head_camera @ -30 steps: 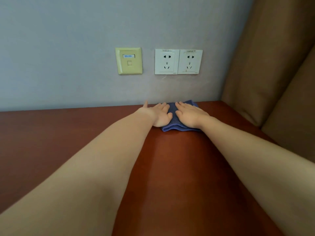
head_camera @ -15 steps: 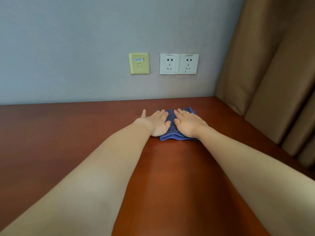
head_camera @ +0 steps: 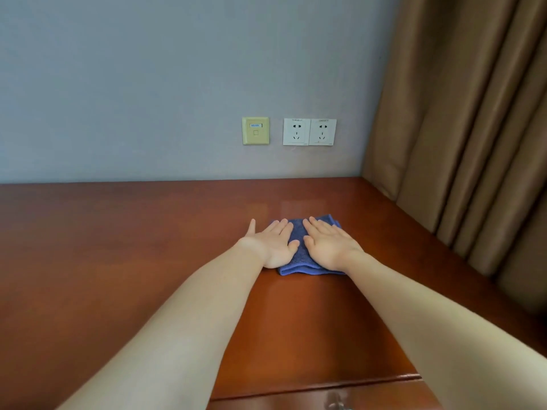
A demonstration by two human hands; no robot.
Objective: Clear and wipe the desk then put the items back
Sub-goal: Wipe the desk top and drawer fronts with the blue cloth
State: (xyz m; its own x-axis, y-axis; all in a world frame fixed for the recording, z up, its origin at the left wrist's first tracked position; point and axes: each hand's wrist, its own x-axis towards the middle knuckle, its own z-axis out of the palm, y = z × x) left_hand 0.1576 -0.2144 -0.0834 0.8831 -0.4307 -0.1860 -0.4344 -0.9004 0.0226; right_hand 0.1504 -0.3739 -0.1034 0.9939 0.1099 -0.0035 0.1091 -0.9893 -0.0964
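A folded blue cloth (head_camera: 299, 255) lies flat on the reddish-brown wooden desk (head_camera: 118, 247), right of centre. My left hand (head_camera: 273, 245) presses on the cloth's left part with straight fingers. Beside it, my right hand (head_camera: 328, 247) lies flat on the cloth's right part, fingers straight and pointing at the wall. The two hands cover most of the cloth, so only its middle strip and edges show.
A grey wall rises behind the desk with a yellow data socket (head_camera: 255, 130) and a white double power outlet (head_camera: 309, 132). Brown curtains (head_camera: 461, 128) hang along the desk's right edge. A drawer front with a metal handle (head_camera: 336, 401) shows below the front edge.
Both hands have drawn the cloth back from the wall toward me across the desk. The view has pulled back and tilted, showing more curtain and the desk's front edge.
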